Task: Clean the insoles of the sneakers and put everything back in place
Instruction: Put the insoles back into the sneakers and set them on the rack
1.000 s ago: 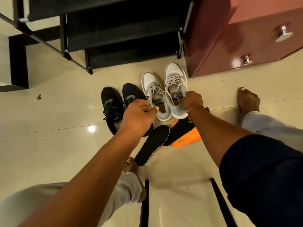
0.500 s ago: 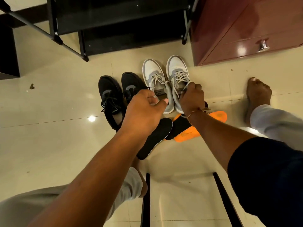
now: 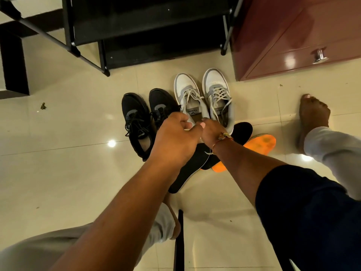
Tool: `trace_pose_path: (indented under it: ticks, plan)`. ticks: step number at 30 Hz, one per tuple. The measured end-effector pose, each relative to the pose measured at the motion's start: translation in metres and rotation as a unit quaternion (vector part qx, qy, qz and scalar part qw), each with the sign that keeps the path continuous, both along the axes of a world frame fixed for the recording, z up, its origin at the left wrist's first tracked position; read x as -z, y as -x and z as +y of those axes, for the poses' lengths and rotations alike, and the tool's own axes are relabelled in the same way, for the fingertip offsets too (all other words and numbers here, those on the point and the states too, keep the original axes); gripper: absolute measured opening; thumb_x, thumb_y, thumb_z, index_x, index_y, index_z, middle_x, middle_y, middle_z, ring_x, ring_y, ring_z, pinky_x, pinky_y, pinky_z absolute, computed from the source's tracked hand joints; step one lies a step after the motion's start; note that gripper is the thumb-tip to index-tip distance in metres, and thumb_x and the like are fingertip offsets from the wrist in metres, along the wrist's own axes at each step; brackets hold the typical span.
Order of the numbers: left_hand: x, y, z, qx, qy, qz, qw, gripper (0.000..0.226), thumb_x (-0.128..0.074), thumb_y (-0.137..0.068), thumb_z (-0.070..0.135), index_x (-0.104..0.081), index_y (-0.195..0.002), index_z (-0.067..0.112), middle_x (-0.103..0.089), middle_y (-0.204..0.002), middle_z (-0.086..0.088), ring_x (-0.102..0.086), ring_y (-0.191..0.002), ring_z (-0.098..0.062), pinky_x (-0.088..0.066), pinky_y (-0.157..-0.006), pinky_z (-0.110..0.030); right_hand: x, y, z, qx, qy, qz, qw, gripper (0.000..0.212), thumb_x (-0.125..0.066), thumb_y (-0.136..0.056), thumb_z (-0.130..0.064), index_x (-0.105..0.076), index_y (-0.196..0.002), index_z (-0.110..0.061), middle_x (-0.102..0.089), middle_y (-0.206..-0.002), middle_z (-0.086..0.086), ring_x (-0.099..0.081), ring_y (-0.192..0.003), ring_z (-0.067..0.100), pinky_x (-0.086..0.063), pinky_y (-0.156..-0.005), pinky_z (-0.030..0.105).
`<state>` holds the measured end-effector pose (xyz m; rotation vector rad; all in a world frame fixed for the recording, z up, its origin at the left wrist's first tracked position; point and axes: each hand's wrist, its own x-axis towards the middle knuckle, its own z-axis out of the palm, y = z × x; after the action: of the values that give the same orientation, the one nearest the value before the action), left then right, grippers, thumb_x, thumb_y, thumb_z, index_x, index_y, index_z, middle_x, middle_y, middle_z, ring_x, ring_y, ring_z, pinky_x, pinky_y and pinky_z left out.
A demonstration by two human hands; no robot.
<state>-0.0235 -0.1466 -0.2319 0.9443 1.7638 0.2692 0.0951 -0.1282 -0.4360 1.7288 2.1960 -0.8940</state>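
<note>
"So, both hands are down at the heel of the left white sneaker (image 3: 187,100) — left hand (image 3: 175,139) with fingers (image 3: 180,119) curled and thumb out, right hand (image 3: 212,132) dipping toward the opening. Is either one pinching anything? The fingertips are hidden, so I can't tell."

"Same, can't tell. If an insole's going back in, I'd steady the heel collar with one hand, feed the toe end in first and press it flat to the front so it doesn't wrinkle. Pick the matching one too — there's a black insole (image 3: 185,169) on the floor (image 3: 78,173) under the forearms, a second black insole (image 3: 241,132) against the right white sneaker (image 3: 215,90), and an orange insole (image 3: 261,142) showing from under it."

"And what's in the shoes?"

"Both white ones look bare and tan inside, no insole I'd guess. The left black sneaker (image 3: 136,122) looks the same. The right black sneaker (image 3: 162,102) has its opening hidden by the hand."
</note>
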Motion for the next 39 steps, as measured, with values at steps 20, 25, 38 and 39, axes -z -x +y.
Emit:
trace_pose_path:
  ticks: [20, 25, 38, 39]
  plan:
    - [-0.040, -0.007, -0.001, 0.093, -0.149, 0.201, 0.964, 0.021, -0.045, -0.102, 0.021, -0.056, -0.116, 0.011, -0.066, -0.101, -0.015, -0.065, -0.088, -0.034, -0.056, -0.078, -0.046, -0.247, -0.019, -0.088, -0.007, -0.202, 0.196, 0.960, 0.015, -0.069, -0.086, -0.026, -0.062, -0.079, -0.016, -0.059, -0.076, 0.000, -0.058, -0.059, 0.020, -0.035, -0.048, 0.026]
    - [-0.040, -0.009, -0.003, 0.094, -0.208, 0.217, 0.949, 0.023, -0.042, -0.105, 0.019, -0.056, -0.123, 0.016, -0.065, -0.092, -0.005, -0.066, -0.082, -0.027, -0.058, -0.073, -0.044, -0.241, -0.030, -0.055, 0.375, -0.030, 0.308, 0.874, 0.049, -0.050, -0.092, -0.063, -0.066, -0.085, -0.017, -0.068, -0.080, 0.000, -0.069, -0.076, 0.019, -0.060, -0.072, 0.043]
    - [-0.031, -0.002, 0.001, 0.105, -0.227, 0.260, 0.933, 0.035, -0.043, -0.107, 0.021, -0.053, -0.140, 0.023, -0.067, -0.092, -0.004, -0.061, -0.078, -0.017, -0.057, -0.074, -0.034, -0.242, -0.030, 0.000, 0.602, 0.122, 0.495, 0.615, 0.011, -0.070, -0.093, -0.019, -0.071, -0.083, -0.014, -0.070, -0.069, -0.003, -0.063, -0.062, 0.007, -0.052, -0.057, 0.020]
    - [-0.031, -0.001, -0.001, 0.126, -0.220, 0.275, 0.927, 0.036, -0.043, -0.107, 0.020, -0.052, -0.141, 0.025, -0.066, -0.094, -0.003, -0.057, -0.078, -0.015, -0.053, -0.072, -0.032, -0.245, -0.034, 0.003, 0.607, 0.119, 0.510, 0.598, 0.010, -0.069, -0.094, -0.020, -0.071, -0.088, -0.012, -0.070, -0.072, -0.001, -0.063, -0.064, 0.007, -0.054, -0.059, 0.019]
